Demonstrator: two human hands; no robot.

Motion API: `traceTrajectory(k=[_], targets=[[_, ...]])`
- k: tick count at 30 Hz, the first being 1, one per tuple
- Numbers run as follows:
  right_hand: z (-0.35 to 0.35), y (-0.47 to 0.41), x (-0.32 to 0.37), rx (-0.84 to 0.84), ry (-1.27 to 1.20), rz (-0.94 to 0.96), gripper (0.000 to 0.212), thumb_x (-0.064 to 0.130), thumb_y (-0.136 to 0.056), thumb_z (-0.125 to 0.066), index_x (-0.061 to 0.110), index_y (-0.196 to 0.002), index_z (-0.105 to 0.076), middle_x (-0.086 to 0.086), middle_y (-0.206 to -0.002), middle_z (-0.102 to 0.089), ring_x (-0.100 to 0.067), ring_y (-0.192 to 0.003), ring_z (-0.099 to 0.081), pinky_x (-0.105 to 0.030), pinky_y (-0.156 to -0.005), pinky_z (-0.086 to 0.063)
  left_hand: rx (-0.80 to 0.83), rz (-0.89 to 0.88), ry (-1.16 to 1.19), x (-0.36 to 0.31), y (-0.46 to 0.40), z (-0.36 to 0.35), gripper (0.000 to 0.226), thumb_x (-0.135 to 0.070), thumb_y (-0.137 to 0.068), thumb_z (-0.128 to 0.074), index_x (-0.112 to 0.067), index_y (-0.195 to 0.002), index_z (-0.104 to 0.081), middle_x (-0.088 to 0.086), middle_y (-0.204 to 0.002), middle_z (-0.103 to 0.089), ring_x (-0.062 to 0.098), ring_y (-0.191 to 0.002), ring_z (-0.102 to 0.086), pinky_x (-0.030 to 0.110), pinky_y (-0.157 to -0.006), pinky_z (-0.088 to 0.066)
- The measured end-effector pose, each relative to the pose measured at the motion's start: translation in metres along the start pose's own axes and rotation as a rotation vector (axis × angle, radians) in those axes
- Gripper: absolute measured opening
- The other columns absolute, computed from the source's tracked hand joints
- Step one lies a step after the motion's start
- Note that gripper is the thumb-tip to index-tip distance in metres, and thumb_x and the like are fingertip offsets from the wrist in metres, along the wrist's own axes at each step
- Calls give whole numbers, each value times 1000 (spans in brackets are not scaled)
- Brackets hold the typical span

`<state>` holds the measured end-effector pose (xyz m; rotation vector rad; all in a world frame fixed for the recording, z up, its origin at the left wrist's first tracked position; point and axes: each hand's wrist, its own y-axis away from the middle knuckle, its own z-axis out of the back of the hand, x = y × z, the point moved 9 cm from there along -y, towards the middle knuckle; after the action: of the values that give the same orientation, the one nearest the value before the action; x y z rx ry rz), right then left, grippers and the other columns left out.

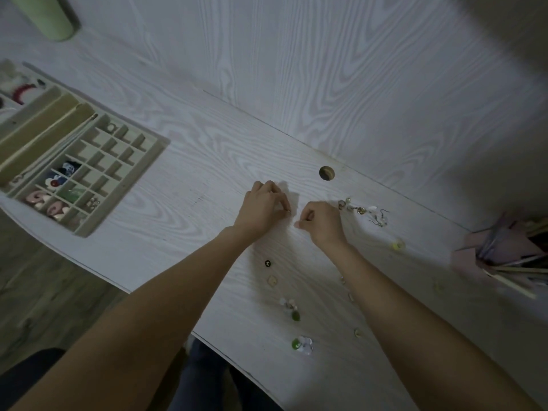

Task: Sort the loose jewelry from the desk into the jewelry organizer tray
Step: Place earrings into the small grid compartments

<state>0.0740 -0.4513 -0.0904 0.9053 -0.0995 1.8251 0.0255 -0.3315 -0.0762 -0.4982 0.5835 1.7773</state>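
tiny pale stud (289,212) | pinched at left hand (264,206) fingertips | right hand (320,222) curled beside it, contents unclear

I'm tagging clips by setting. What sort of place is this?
Probably a home desk or dressing table: a white wood-grain desktop with a cable hole, a jewelry organizer tray, and a holder of pencils.
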Motion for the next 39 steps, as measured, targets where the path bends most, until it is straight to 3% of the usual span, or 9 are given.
traceTrajectory(k=[5,8,10,16,20,28,31,35,39], targets=[[-11,20,19,31,-260,-41,22,3,-78,-72,17,-73,-56,-3,-71,-66,-12,-64,-63,-26,-66,-51,-17,80,519,1,16,37,5,-15,-84,-69,-12,-83,-66,-2,-81,-67,5,-74,-58,15,-71,-46],[-10,28,48,37,-453,-22,25,7,-78,-75,14,-89,-52,-6,-74,-68,-10,-59,-65,-23,-62,-54,-68,67,617,5,27,68,6,-14,-82,-71,-12,-82,-66,-3,-75,-67,4,-70,-60,17,-70,-48],[-6,29,72,43,-470,46,17,8,-80,-73,14,-84,-57,-6,-70,-66,-6,-54,-61,-18,-57,-50,-85,72,653,11,34,88,11,-15,-82,-71,-15,-90,-63,-3,-71,-67,4,-67,-59,20,-68,-47],[-26,29,145,154,-578,158,19,3,-85,-66,21,-82,-72,0,-72,-68,-10,-66,-63,-16,-66,-51,-169,85,632,60,68,147,16,-16,-84,-69,-29,-76,-68,2,-85,-71,7,-75,-60,26,-78,-48],[-60,27,193,237,-574,174,18,-1,-86,-63,13,-93,-72,-2,-77,-68,-6,-67,-63,-12,-65,-50,-219,158,675,104,93,179,10,-10,-85,-68,-19,-81,-71,1,-80,-70,5,-71,-60,20,-72,-50],[-126,14,276,279,-538,179,13,-1,-82,-68,10,-76,-66,-1,-63,-66,-7,-58,-64,-15,-60,-49,-355,351,631,222,132,240,4,-5,-87,-65,-8,-84,-66,3,-79,-69,12,-72,-63,25,-66,-51],[-141,9,291,269,-567,171,16,1,-83,-67,15,-76,-68,2,-63,-67,-6,-59,-64,-15,-61,-50,-371,377,560,249,134,254,15,-8,-88,-64,-19,-77,-66,-8,-76,-64,3,-67,-58,11,-57,-42],[-164,7,305,277,-597,126,6,-1,-84,-66,3,-87,-69,-6,-70,-66,-4,-57,-63,-15,-62,-52,-390,472,517,287,131,253,3,-8,-87,-66,-10,-90,-67,1,-83,-65,7,-72,-59,3,-58,-42],[-178,7,313,289,-609,96,13,-3,-83,-66,9,-79,-68,-5,-66,-65,-5,-54,-62,-14,-57,-49,-350,511,436,302,119,248,3,-10,-85,-68,-12,-85,-66,0,-84,-64,15,-82,-60,22,-70,-44]])
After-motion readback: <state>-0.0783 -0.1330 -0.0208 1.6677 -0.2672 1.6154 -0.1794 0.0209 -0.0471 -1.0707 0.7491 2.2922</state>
